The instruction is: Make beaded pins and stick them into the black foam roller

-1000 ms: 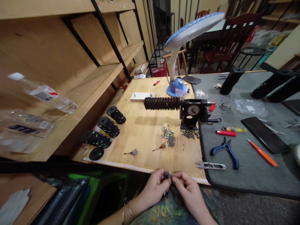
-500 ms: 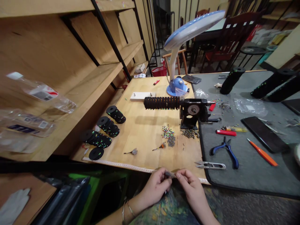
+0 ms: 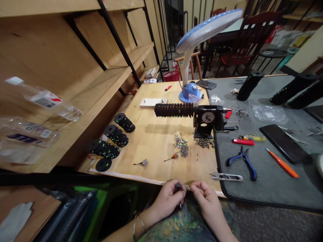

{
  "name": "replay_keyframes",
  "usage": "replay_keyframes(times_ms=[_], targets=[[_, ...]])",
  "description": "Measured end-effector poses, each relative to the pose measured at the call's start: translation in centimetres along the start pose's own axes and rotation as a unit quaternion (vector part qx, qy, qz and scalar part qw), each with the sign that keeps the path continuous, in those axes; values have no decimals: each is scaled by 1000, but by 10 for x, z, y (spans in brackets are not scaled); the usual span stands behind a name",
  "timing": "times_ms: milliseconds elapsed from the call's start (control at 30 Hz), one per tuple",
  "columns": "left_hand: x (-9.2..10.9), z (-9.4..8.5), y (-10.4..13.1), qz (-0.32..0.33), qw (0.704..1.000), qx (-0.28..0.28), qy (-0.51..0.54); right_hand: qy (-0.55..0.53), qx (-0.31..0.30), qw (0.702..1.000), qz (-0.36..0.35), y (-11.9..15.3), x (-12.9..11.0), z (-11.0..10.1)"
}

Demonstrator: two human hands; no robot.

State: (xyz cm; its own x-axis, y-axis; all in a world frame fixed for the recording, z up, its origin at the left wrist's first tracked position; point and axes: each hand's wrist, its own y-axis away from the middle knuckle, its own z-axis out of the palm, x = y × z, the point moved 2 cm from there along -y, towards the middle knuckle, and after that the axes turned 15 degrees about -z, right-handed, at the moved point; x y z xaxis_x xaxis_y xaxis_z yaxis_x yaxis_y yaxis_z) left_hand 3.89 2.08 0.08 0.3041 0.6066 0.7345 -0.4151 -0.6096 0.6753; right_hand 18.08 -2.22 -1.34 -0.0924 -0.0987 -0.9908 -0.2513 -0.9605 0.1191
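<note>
- Left hand [image 3: 168,199]: closed at the near edge of the table, with the small dark tuft [image 3: 178,185] gripped between thumb and fingers. A short pale tip shows below the thumb; whether it belongs to the tuft cannot be told.
- Right hand [image 3: 207,198]: level with the left hand and slightly apart from it. Thumb and forefinger meet in a narrow pinch; whether a fibre lies between them cannot be told.
- Near edge: a white measuring strip [image 3: 131,177] runs along the wooden tabletop [image 3: 156,141], partly behind the hands.
- Beyond the hands: a grey-tipped bundle [image 3: 144,162] lies to the left; an orange-marked bundle [image 3: 174,156] lies beside the grey pieces [image 3: 184,151], which touch the multicoloured beads [image 3: 181,141].
- Centre: the black crank device [image 3: 204,117] stands upright, carrying a ribbed black roll [image 3: 174,110] horizontally. Brass-coloured pieces [image 3: 205,143] lie at its base.
- Right side: metal snips [image 3: 228,177] lie across the border of the grey mat [image 3: 272,188], blades over the wood. Blue-handled pliers [image 3: 250,169] and an orange pen-shaped tool [image 3: 282,163] rest on the mat.
</note>
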Motion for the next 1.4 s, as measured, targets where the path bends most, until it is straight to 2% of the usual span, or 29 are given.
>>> replay_keyframes(times_ms=[133,333,433,533,667,833,933,1000,1100,1200,1400], targets=[[0,0,-2,56,996,52,-48,-8,-19,1000,2,0,1,2],[1,1,-2,38,995,72,-65,1,-52,999,-8,1,7,4],[10,-4,3,64,989,83,-103,46,-86,995,-28,2,9,3],[23,-12,9,115,978,101,-143,70,-117,990,-44,3,7,4],[32,-16,9,157,974,109,-121,89,-110,987,-81,3,-1,5],[26,-7,-3,78,993,50,74,114,-95,983,-105,4,-5,6],[29,-7,-8,38,980,19,193,103,-68,987,-100,5,0,2],[35,-14,-8,41,971,25,234,92,-56,989,-98,5,5,-2],[42,-28,-6,64,969,43,233,69,-49,992,-91,5,13,-8],[38,-35,-4,53,979,23,196,38,-40,995,-79,5,16,-9],[18,-27,-3,18,997,-4,69,6,10,997,-79,6,10,-5]])
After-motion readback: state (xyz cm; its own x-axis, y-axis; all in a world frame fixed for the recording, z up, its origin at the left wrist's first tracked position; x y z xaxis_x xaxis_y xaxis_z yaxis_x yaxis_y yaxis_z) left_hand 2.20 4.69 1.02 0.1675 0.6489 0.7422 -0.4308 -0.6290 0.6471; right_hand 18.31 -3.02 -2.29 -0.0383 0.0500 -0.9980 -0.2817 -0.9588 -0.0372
